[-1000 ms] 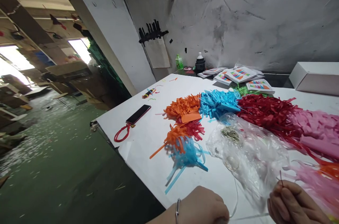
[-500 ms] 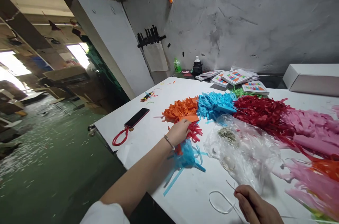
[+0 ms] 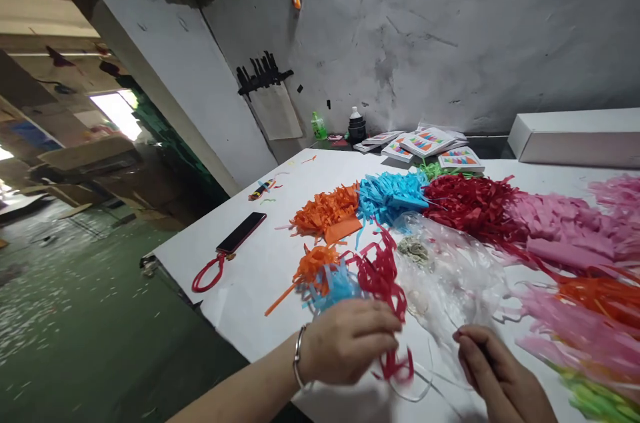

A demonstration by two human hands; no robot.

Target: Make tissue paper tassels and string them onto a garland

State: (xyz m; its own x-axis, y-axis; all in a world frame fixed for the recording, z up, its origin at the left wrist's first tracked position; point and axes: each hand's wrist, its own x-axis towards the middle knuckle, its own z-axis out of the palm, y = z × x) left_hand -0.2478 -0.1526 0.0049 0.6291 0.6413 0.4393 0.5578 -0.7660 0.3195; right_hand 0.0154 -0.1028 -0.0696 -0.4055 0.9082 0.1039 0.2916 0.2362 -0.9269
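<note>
My left hand (image 3: 345, 343), with a bracelet on the wrist, holds a bunch of red fringed paper strips (image 3: 383, 276) lifted above the white table (image 3: 260, 276). My right hand (image 3: 493, 369) is closed near the table's front edge, pinching what looks like a thin needle with clear thread (image 3: 425, 379) looping between the hands. Small orange (image 3: 313, 263) and blue (image 3: 333, 286) fringe bunches lie just beyond my left hand. A crumpled clear plastic bag (image 3: 450, 269) lies between the hands and the fringe piles.
Piles of orange (image 3: 327, 213), blue (image 3: 385, 193), red (image 3: 470, 203) and pink (image 3: 565, 223) fringe cross the table. A phone with a red strap (image 3: 240, 233) lies left. Printed cards (image 3: 430, 143), bottles (image 3: 356, 124) and a white box (image 3: 575, 137) stand by the wall. Table edge drops to a green floor at left.
My left hand reached out to the red strips, picked them up and drew them back toward me. The view shifted to the right.
</note>
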